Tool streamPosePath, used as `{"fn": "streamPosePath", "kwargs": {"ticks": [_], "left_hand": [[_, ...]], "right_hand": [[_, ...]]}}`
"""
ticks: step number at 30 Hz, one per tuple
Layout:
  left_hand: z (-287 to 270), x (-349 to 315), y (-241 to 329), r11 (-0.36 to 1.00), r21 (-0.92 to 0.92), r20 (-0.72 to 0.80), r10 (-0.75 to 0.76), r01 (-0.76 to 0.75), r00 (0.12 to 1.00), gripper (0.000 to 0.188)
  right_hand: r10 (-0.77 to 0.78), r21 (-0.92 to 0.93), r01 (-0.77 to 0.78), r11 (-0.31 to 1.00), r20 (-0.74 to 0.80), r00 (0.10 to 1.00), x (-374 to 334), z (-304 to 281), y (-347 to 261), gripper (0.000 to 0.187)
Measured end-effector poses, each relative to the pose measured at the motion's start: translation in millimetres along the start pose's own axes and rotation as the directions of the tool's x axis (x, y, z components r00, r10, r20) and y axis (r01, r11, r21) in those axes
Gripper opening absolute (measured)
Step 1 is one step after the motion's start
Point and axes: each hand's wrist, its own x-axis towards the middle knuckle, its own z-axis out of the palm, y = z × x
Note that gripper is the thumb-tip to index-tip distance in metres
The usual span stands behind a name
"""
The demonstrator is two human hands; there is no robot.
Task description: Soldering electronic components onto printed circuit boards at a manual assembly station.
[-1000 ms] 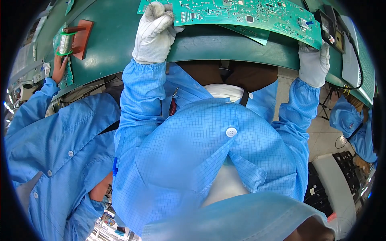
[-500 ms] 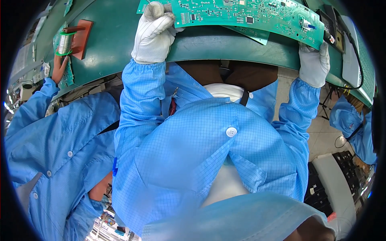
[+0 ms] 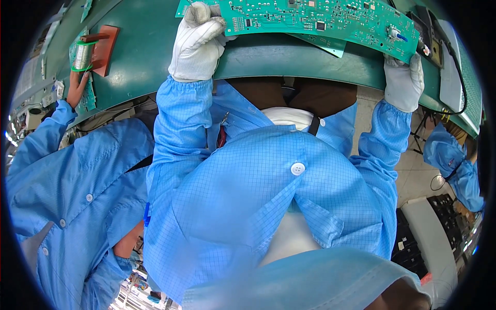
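Note:
A long green circuit board (image 3: 351,26) crosses the top of the view, its populated face showing chips and a white part with a blue shaft near its right end. My left hand (image 3: 199,44), in a white glove, closes on the board's left end with bent fingers. The right end is gripped by my right hand (image 3: 404,82), also gloved; its thumb shows at the edge while the board hides the other fingers. Beneath it, a second green board (image 3: 330,45) sticks out over the bench edge, mostly covered.
The green bench (image 3: 139,51) curves across the top. At left stand a solder reel (image 3: 82,56) and a reddish-brown stand (image 3: 107,49), beside a co-worker's hand (image 3: 77,88). A dark device with a cable (image 3: 434,39) lies at right. Co-workers in blue sit on both sides.
The long board has tilted slightly, its near edge a little lower in view. Both my hands stay almost where they were. The co-worker's fingers at left have shifted a little.

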Motion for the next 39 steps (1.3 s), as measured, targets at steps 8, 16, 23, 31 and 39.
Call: {"fn": "streamPosePath", "kwargs": {"ticks": [8,16,23,31,39], "left_hand": [[0.4,2.8,-2.3,1.000,0.003,0.003,0.005,-0.005,1.000,0.025],[-0.4,1.9,-2.5,1.000,0.007,0.002,0.009,-0.009,1.000,0.025],[-0.2,0.8,-2.5,1.000,0.011,0.003,0.013,-0.013,1.000,0.025],[-2.9,4.4,-2.5,1.000,0.014,0.005,0.018,-0.018,1.000,0.025],[-3.5,2.6,-2.7,1.000,0.020,0.003,0.024,-0.024,1.000,0.025]], "right_hand": [[0.004,0.022,-0.005,1.000,0.020,1.000,0.9,-1.1,-0.5,0.025],[0.026,0.058,-0.027,0.998,0.016,1.000,0.4,-3.8,-0.2,0.025],[0.030,0.067,-0.034,0.997,0.059,0.998,2.0,-8.2,-0.5,0.025],[0.101,0.237,-0.204,0.950,0.386,0.917,18.2,-49.8,-0.9,0.035],[0.025,0.045,-0.025,0.999,-0.006,1.000,1.3,-2.4,0.0,0.025]]}}
